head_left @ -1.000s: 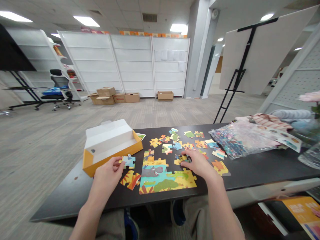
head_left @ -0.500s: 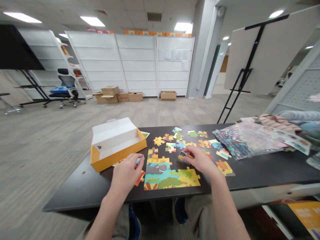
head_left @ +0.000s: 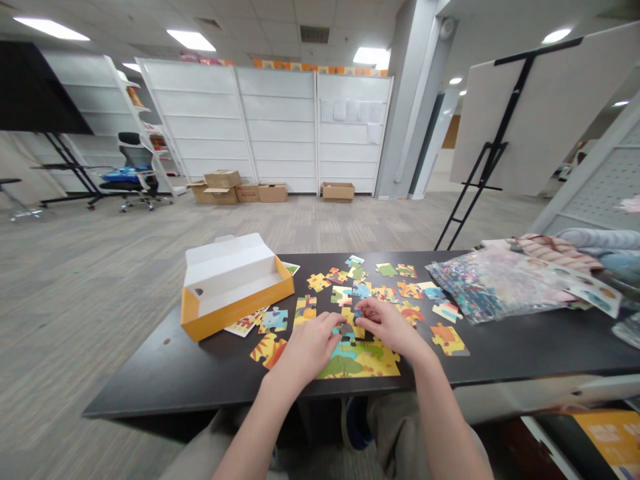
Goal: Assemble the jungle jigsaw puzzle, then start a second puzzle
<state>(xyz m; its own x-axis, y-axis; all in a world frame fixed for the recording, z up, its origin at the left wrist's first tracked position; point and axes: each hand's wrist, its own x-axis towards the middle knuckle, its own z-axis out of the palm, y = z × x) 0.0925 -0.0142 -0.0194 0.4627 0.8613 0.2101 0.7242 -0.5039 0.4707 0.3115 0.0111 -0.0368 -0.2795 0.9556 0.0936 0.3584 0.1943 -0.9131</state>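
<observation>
A part-built colourful jigsaw (head_left: 367, 360) lies at the near edge of the black table (head_left: 500, 347). My left hand (head_left: 313, 347) rests on its left half, fingers curled over it. Just beside it my right hand (head_left: 383, 321) pinches a small dark puzzle piece (head_left: 349, 328) above the jigsaw's top edge. The two hands nearly touch. Several loose pieces (head_left: 380, 283) are scattered behind them, and a light blue piece (head_left: 274, 319) and an orange tiger-striped piece (head_left: 268, 349) lie to the left.
An open yellow box (head_left: 235, 293) with a white inside stands at the table's left. A clear bag of puzzle pieces (head_left: 480, 283) and folded cloth (head_left: 555, 247) lie at the right. Behind are an easel, cardboard boxes, white shelves and an office chair.
My left hand let go of the light blue piece and moved right onto the jigsaw. My right hand lifted a small piece and brought it toward the jigsaw's top edge.
</observation>
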